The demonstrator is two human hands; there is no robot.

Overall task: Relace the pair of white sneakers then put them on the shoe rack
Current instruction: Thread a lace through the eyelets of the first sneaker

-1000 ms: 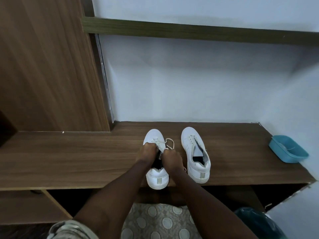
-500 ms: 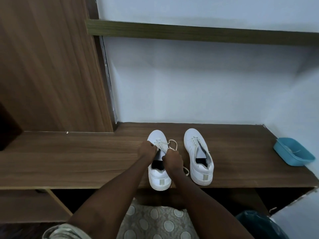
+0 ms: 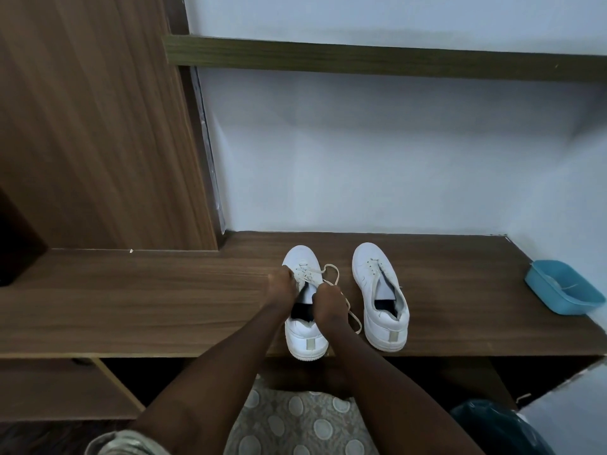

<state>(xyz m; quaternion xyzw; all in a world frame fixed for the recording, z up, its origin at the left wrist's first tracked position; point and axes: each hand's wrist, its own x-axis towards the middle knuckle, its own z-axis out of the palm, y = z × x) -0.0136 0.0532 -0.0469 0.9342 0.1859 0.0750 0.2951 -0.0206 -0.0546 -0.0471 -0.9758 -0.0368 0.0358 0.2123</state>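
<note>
Two white sneakers stand side by side on the wooden shelf (image 3: 164,300), toes toward the wall. The left sneaker (image 3: 303,339) has a cream lace (image 3: 331,274) threaded through its lower eyelets, with a loop lying to the right and a loose end trailing beside the shoe. My left hand (image 3: 281,285) grips the shoe's left side at the eyelets. My right hand (image 3: 328,302) pinches the lace over the shoe's opening. The right sneaker (image 3: 381,300) stands apart with no lace in it, its tongue open.
A blue plastic tub (image 3: 561,292) sits at the shelf's right end by the wall. A tall wooden panel (image 3: 98,126) rises at the left. A higher shelf (image 3: 361,57) runs along the wall. Below lie open compartments, a patterned mat (image 3: 295,421) and a dark bag (image 3: 492,428).
Both hands have stayed on the left sneaker and shifted slightly toward the toe. My right hand has drawn the lace up and its loop now lies out to the right.
</note>
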